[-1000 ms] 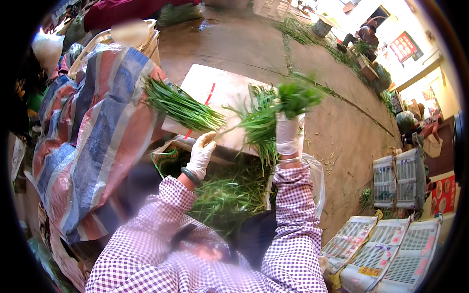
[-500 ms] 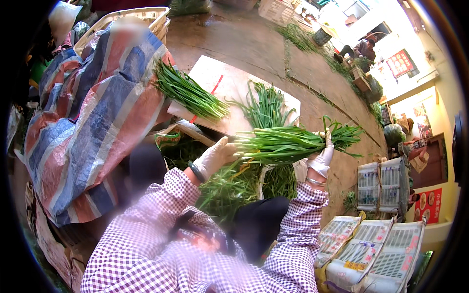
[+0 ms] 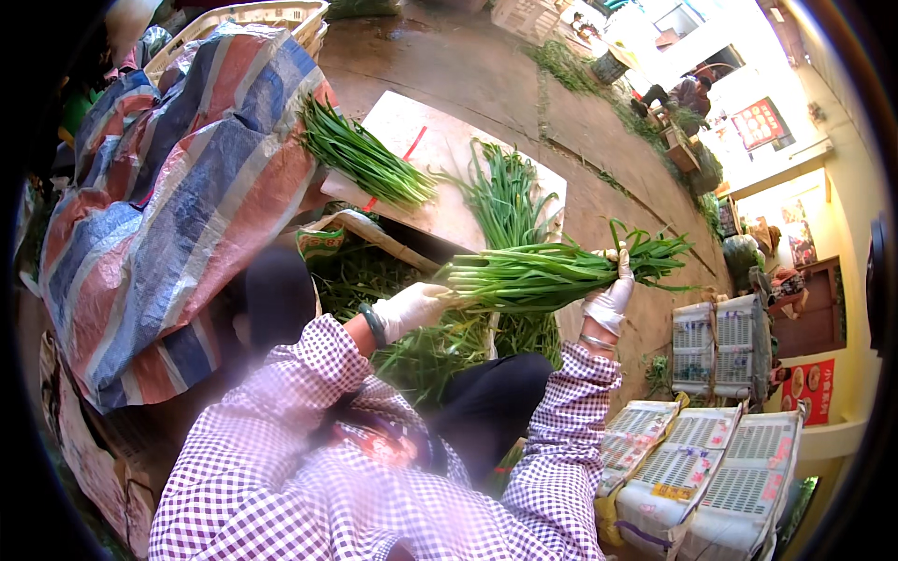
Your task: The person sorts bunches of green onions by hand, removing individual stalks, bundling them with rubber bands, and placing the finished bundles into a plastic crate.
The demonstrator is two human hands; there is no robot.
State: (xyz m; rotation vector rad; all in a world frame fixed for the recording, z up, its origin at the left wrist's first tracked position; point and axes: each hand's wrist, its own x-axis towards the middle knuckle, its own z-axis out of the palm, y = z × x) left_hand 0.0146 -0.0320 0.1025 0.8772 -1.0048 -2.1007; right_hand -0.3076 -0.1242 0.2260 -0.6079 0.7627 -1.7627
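Observation:
A bunch of garlic chives (image 3: pixel 524 278) lies level in front of me, pale stem ends to the left and leafy tips to the right. My right hand (image 3: pixel 610 297), in a white glove, is closed round its leafy part. At the stem ends, my gloved left hand (image 3: pixel 412 310) has its fingers bent in and pressed on the stalks. Beyond them on a pale board (image 3: pixel 435 140) lie a second chive bunch (image 3: pixel 369 161) at the left and a looser pile of chives (image 3: pixel 510 198) at the right.
Loose greens (image 3: pixel 426 360) fill an open sack below my hands. A striped woven sheet (image 3: pixel 187 206) covers things at left, beside a cream basket (image 3: pixel 253 13). White plastic crates (image 3: pixel 697 458) lie at lower right, with more crates (image 3: pixel 718 346) behind. Another person (image 3: pixel 687 98) sits far right.
My left hand has moved slightly in, its fingers closing onto the stem ends. The right hand still grips the leafy part. The whole view has shifted a little.

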